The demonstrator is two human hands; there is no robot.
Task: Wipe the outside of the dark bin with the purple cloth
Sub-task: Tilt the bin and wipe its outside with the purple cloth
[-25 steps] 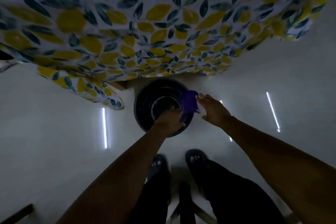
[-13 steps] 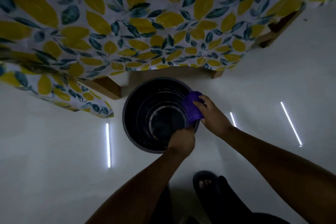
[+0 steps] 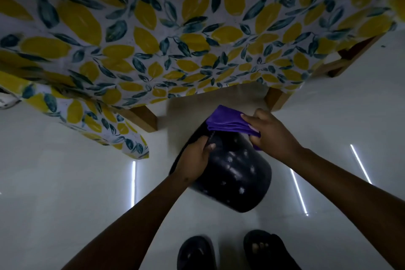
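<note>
Purple cloth (image 3: 230, 121) pinched in R hand (image 3: 274, 133) fingers; L hand (image 3: 195, 162) fingers grip tilted dark bin (image 3: 236, 177).

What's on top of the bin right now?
The folded purple cloth lies on the tilted dark bin at its upper end, pinched by the right hand. The left hand grips the rim. The wall beneath them is hidden.
</note>
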